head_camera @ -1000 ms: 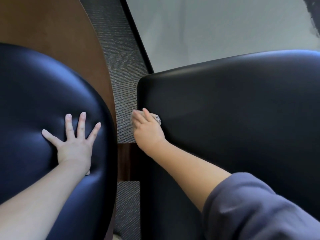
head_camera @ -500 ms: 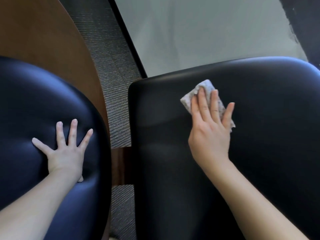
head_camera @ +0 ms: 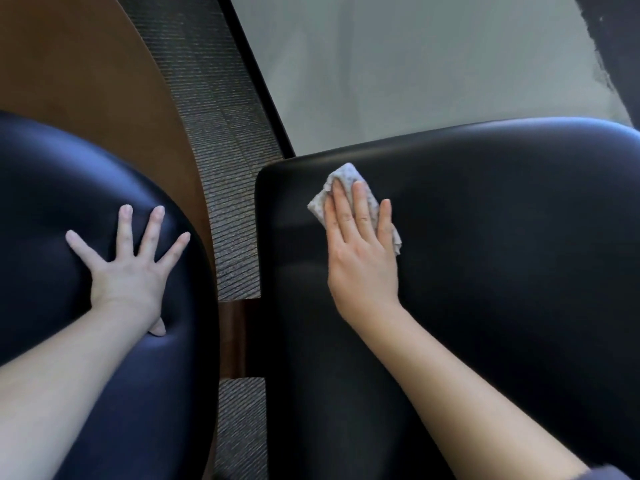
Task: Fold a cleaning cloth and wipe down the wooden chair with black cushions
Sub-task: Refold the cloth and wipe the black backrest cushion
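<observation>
A black seat cushion (head_camera: 502, 271) fills the right half of the view. My right hand (head_camera: 362, 251) lies flat on its near-left part, fingers straight, pressing a folded speckled white cloth (head_camera: 346, 180) against it. The cloth shows past my fingertips and on both sides of my hand. On the left is the black back cushion (head_camera: 52, 220), and my left hand (head_camera: 130, 268) rests flat on it with fingers spread. A brown wooden bar of the chair (head_camera: 233, 337) shows in the gap between the two cushions.
A brown wooden tabletop (head_camera: 86, 64) curves behind the left cushion. Grey striped carpet (head_camera: 228, 140) runs down the gap between cushions. A pale floor panel (head_camera: 433, 64) with a black edge strip lies beyond the seat. A dark shape (head_camera: 616, 39) sits at the top right.
My right hand moved off the seat's left edge onto its top and flattened over the cloth, then slid a little left. My left hand has stayed on the back cushion.
</observation>
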The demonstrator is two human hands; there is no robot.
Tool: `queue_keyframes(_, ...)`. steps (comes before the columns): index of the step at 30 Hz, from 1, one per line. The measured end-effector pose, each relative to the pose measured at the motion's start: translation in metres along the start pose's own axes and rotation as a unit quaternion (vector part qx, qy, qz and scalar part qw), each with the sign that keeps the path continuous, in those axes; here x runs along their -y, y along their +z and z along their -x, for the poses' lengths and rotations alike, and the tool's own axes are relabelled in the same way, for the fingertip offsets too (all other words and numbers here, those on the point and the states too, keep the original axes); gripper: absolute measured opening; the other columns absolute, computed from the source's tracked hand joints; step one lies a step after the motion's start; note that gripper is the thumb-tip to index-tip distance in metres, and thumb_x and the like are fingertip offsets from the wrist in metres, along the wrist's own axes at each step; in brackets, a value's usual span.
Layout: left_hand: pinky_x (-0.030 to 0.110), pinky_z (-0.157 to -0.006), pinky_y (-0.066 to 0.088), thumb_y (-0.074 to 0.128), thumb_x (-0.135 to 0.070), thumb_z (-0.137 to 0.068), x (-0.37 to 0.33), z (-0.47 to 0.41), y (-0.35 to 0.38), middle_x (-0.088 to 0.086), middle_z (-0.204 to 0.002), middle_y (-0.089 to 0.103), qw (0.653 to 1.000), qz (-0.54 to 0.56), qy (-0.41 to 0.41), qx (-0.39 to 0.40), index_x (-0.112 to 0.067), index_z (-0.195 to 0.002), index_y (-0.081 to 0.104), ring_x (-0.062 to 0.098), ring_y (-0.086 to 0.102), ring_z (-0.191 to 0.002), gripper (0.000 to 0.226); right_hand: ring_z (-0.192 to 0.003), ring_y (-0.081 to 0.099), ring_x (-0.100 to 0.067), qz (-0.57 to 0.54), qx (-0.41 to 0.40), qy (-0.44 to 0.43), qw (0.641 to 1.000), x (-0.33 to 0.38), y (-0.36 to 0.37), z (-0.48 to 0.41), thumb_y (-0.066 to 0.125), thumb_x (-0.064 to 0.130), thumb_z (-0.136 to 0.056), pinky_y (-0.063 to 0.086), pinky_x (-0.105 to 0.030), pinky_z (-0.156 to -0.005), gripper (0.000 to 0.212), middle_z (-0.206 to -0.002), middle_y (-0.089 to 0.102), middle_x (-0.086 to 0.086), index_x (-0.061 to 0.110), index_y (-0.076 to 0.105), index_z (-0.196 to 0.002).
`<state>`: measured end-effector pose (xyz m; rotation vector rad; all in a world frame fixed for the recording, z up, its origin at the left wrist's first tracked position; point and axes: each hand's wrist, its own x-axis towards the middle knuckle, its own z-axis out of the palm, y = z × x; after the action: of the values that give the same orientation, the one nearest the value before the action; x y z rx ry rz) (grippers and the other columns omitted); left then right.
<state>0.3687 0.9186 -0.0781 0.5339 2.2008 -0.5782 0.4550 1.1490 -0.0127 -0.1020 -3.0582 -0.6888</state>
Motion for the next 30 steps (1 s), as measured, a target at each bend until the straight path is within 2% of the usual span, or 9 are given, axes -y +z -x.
queue_keyframes(6, 0.079, -0.104, 0.012, 0.075, -0.076, -0.055, 0.001, -0.005, 0.003, 0.014, -0.131, -0.063, 1.0, 0.016, 0.002, 0.011, -0.034, -0.136, -0.044, 0.047, -0.05, -0.125, 0.15, -0.15, 0.009, -0.029, 0.029, 0.055, -0.101, 0.993, 0.031, 0.025, -0.011, 0.01, 0.016, -0.092, -0.007, -0.052, -0.118, 0.062, -0.161, 0.016, -0.011, 0.003, 0.025, -0.151)
queue_keyframes(8, 0.08, -0.104, 0.01, 0.077, -0.074, -0.054, 0.0, -0.007, 0.003, 0.014, -0.129, -0.064, 1.0, 0.021, 0.001, 0.02, -0.035, -0.136, -0.044, 0.047, -0.053, -0.119, 0.151, -0.149, 0.012, -0.029, 0.05, 0.073, -0.122, 0.989, 0.041, 0.038, -0.015, 0.019, 0.021, -0.095, -0.003, -0.052, -0.119, 0.058, -0.159, 0.023, -0.011, 0.004, 0.027, -0.149)
queue_keyframes(11, 0.081, -0.103, 0.009, 0.079, -0.071, -0.055, 0.001, -0.01, 0.002, 0.014, -0.127, -0.065, 0.999, 0.024, 0.002, 0.033, -0.035, -0.135, -0.045, 0.047, -0.055, -0.115, 0.151, -0.149, 0.006, -0.03, 0.08, 0.124, -0.161, 0.976, 0.055, 0.049, -0.029, 0.046, 0.038, -0.094, -0.013, -0.053, -0.118, 0.07, -0.158, 0.026, -0.009, 0.002, 0.017, -0.147)
queue_keyframes(16, 0.082, -0.101, 0.007, 0.079, -0.07, -0.056, 0.002, -0.014, 0.0, 0.014, -0.121, -0.068, 0.998, 0.03, 0.001, 0.06, -0.035, -0.13, -0.048, 0.047, -0.055, -0.115, 0.152, -0.149, -0.01, -0.032, 0.156, 0.191, -0.281, 0.928, 0.074, 0.05, -0.038, 0.018, 0.033, -0.104, -0.018, -0.054, -0.111, 0.057, -0.162, -0.001, -0.017, 0.005, 0.007, -0.153)
queue_keyframes(19, 0.083, -0.1, 0.005, 0.081, -0.068, -0.056, 0.002, -0.016, 0.0, 0.014, -0.119, -0.069, 0.997, 0.035, 0.006, 0.072, -0.035, -0.129, -0.049, 0.047, -0.056, -0.113, 0.152, -0.149, 0.005, -0.035, 0.172, 0.231, -0.319, 0.903, 0.085, 0.054, -0.047, 0.021, 0.033, -0.104, -0.016, -0.055, -0.113, 0.051, -0.158, 0.023, -0.017, 0.009, 0.033, -0.148)
queue_keyframes(21, 0.084, -0.099, 0.005, 0.081, -0.068, -0.056, 0.002, -0.018, 0.0, 0.014, -0.119, -0.07, 0.996, 0.035, 0.007, 0.077, -0.034, -0.128, -0.05, 0.047, -0.056, -0.112, 0.153, -0.145, 0.018, -0.039, 0.217, 0.246, -0.38, 0.865, 0.088, 0.051, -0.051, 0.022, 0.033, -0.104, -0.01, -0.059, -0.114, 0.05, -0.148, 0.04, -0.017, 0.007, 0.048, -0.139)
queue_keyframes(24, 0.084, -0.099, 0.004, 0.081, -0.067, -0.057, 0.003, -0.019, 0.0, 0.014, -0.118, -0.07, 0.996, 0.037, 0.009, 0.082, -0.034, -0.126, -0.05, 0.047, -0.057, -0.109, 0.152, -0.138, 0.03, -0.039, 0.255, 0.25, -0.416, 0.836, 0.088, 0.043, -0.059, 0.025, 0.032, -0.104, -0.006, -0.059, -0.117, 0.047, -0.138, 0.05, -0.014, 0.007, 0.055, -0.13)
queue_keyframes(27, 0.084, -0.098, 0.003, 0.081, -0.066, -0.058, 0.002, -0.021, 0.001, 0.013, -0.118, -0.07, 0.995, 0.041, 0.012, 0.085, -0.034, -0.126, -0.051, 0.046, -0.057, -0.11, 0.152, -0.134, 0.034, -0.04, 0.27, 0.24, -0.401, 0.842, 0.087, 0.043, -0.068, 0.025, 0.03, -0.104, -0.004, -0.059, -0.117, 0.047, -0.131, 0.053, -0.016, 0.006, 0.057, -0.126)
queue_keyframes(30, 0.084, -0.098, 0.002, 0.081, -0.065, -0.058, 0.003, -0.022, 0.001, 0.013, -0.117, -0.07, 0.995, 0.042, 0.014, 0.091, -0.034, -0.126, -0.051, 0.046, -0.057, -0.11, 0.152, -0.129, 0.037, -0.039, 0.252, 0.198, -0.338, 0.885, 0.081, 0.043, -0.084, 0.023, 0.032, -0.103, -0.006, -0.066, -0.112, 0.048, -0.129, 0.051, -0.017, 0.007, 0.059, -0.124)
